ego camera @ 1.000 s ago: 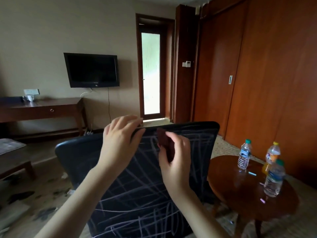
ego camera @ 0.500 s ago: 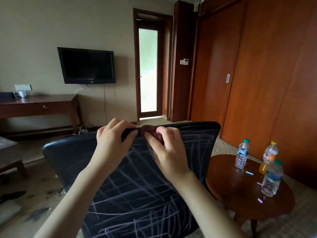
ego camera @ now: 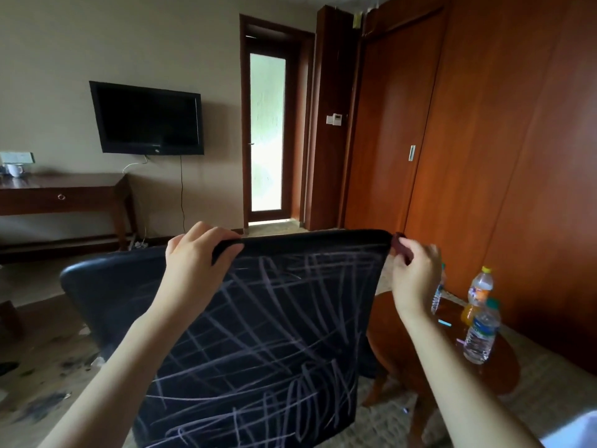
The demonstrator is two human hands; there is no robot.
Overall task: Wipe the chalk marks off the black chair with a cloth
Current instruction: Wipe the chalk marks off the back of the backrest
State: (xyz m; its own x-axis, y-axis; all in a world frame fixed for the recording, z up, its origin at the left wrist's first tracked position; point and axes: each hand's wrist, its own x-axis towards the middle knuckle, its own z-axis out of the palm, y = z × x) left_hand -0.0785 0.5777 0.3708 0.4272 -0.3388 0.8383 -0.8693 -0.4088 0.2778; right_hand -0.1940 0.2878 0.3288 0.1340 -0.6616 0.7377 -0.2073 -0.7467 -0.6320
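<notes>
The black chair (ego camera: 277, 334) stands in front of me, its backrest covered with crossing pale chalk lines. My left hand (ego camera: 197, 253) grips the top edge of the backrest near its left part. My right hand (ego camera: 415, 273) is at the backrest's top right corner, pinching a small dark reddish cloth (ego camera: 402, 245) against that corner. Most of the cloth is hidden inside the fingers.
A round wooden table (ego camera: 403, 337) stands right of the chair with three plastic bottles (ego camera: 479, 331) and small bits on it. Wooden wardrobe doors (ego camera: 484, 140) fill the right. A desk (ego camera: 64, 192), a wall TV (ego camera: 148, 119) and a glass door (ego camera: 267, 130) lie beyond.
My right hand slid with the cloth along the backrest's top edge from the middle to the right corner. The left hand kept its hold on the top edge.
</notes>
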